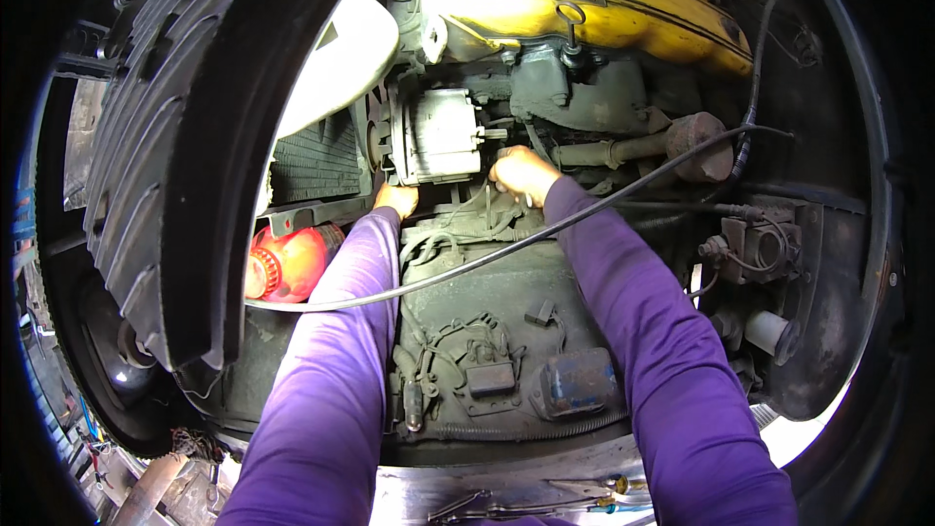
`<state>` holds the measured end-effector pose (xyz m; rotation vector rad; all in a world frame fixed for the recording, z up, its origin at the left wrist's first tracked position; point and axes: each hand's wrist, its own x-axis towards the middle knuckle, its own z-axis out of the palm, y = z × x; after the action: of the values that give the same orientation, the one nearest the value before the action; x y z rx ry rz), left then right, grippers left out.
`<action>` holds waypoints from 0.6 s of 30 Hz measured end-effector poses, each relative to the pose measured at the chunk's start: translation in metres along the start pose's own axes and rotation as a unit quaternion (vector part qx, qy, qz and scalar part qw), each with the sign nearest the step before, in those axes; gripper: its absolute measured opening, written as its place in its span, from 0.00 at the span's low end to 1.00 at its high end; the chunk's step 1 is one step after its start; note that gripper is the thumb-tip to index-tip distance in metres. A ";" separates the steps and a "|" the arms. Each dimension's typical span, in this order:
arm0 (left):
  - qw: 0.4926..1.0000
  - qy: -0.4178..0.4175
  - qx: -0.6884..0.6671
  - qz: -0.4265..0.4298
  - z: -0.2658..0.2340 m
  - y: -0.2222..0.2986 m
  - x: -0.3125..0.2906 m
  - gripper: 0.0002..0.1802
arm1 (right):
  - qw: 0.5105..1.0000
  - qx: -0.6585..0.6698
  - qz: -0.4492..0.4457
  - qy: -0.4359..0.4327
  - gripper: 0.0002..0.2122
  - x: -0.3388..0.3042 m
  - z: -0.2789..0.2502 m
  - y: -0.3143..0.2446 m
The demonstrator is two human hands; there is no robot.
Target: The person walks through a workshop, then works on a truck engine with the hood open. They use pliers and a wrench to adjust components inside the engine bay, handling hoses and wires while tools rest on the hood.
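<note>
A silver alternator [443, 136] sits in the engine bay in front of me. My left hand [396, 199] reaches to its lower left corner, by the underside. The fingers there are hidden behind the housing. To the right of the alternator's rear end is my right hand [524, 177], its fingers curled in. Whatever those fingers hold, if anything, is too small to make out. Thin wires [477, 214] run just below, between my two hands. Above the alternator lies the engine's yellow cover [584, 0], with a ring-handled dipstick [572, 24] in front of it.
A long dark cable [487, 266] arcs across both my forearms. Beside my left forearm lies a red rounded container [292, 263]. A black ribbed panel [185, 136] stands at the left. Several hand tools [526, 507] lie along the near edge, below a blue-black box [579, 382].
</note>
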<state>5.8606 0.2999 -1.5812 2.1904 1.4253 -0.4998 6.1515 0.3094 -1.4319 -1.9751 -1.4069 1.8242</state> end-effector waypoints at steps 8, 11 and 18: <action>0.992 0.082 0.078 0.061 0.012 -0.008 -0.002 0.10 | 0.989 0.059 0.132 -0.019 0.08 0.004 -0.007 -0.024; 0.986 0.131 0.074 0.075 0.013 -0.008 -0.003 0.10 | 0.974 -0.154 -0.081 0.147 0.14 -0.013 0.032 0.009; 0.974 0.176 0.102 0.099 0.020 -0.011 0.001 0.11 | 0.978 -0.183 -0.091 0.050 0.10 0.001 0.012 0.006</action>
<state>5.8502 0.2922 -1.6003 2.6563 1.3506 -0.1996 6.1449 0.3008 -1.4397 -1.9759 -1.9290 1.4501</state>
